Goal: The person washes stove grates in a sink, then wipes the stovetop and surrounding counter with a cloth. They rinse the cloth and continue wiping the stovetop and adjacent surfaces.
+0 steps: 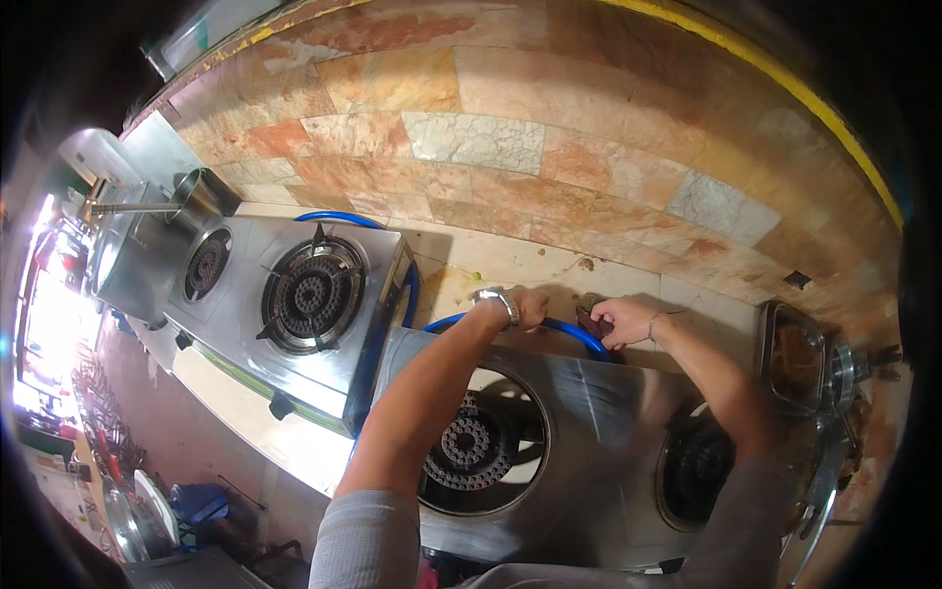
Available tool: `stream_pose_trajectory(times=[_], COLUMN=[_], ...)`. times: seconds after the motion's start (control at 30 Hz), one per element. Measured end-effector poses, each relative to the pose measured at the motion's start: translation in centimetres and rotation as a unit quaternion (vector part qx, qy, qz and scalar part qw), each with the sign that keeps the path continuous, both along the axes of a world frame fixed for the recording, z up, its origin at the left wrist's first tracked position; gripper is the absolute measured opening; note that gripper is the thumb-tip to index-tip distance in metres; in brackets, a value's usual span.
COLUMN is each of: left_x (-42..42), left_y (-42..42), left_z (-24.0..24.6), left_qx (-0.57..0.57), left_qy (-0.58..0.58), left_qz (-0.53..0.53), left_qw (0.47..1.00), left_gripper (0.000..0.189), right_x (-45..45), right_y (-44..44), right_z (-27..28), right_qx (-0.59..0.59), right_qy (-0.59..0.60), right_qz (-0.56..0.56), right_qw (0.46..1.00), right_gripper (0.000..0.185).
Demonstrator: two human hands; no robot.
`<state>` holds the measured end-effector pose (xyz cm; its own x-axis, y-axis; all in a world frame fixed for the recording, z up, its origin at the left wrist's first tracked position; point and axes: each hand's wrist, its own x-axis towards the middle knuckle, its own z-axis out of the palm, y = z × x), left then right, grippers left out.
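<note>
My left hand [528, 308], with a metal-band watch [497, 297] at its wrist, is curled around a blue hose [578, 335] behind the near stove. To its right, my right hand [624, 322] pinches a dark reddish-brown pad or cloth [593, 321] against the tiled counter [633, 281]. Something greenish-brown shows at the pad's far edge; I cannot tell what it is. Below my forearms lies the near stainless-steel gas stove [589, 456], with a large burner [467, 442] in its left opening. My right arm partly covers the stove's right burner opening [695, 464].
A second two-burner gas stove [383, 272] stands at left, with steel pots [210, 195] beyond it. Stone tiles [471, 140] cover the wall behind. Brown crumbs [586, 263] and a small green bit [477, 276] dot the counter. A rectangular metal pan [793, 357] sits at right.
</note>
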<state>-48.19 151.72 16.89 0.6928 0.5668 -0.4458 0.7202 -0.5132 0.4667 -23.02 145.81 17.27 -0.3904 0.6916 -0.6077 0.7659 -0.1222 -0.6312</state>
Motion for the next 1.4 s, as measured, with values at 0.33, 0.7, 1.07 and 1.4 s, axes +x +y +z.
stream_pose_trajectory(times=[0.33,0.7,1.07,1.4], left_x=[-0.7,-1.4,-7.7,-12.5], left_y=[-1.2,-1.0,-6.7,-15.9], left_z=[4.0,0.5,10.6,18.6], left_qx=[-0.033,-0.023,0.065,0.071], left_qy=[-0.028,-0.013,-0.253,-0.157], left_qz=[0.035,0.010,0.090,0.131], left_qw=[0.998,1.000,0.961,0.976], left_gripper=[0.034,0.031,0.027,0.024], right_x=[-7.0,4.7,2.2,1.9], right_y=[4.5,-2.2,1.4,-0.1], right_z=[-7.2,5.0,-1.0,-1.5], right_qx=[0.495,0.287,0.309,0.320], right_qy=[0.050,-0.123,-0.168,-0.367], right_qz=[0.046,-0.116,-0.063,0.079], right_qw=[0.866,0.943,0.934,0.870], right_gripper=[0.038,0.030,0.035,0.023])
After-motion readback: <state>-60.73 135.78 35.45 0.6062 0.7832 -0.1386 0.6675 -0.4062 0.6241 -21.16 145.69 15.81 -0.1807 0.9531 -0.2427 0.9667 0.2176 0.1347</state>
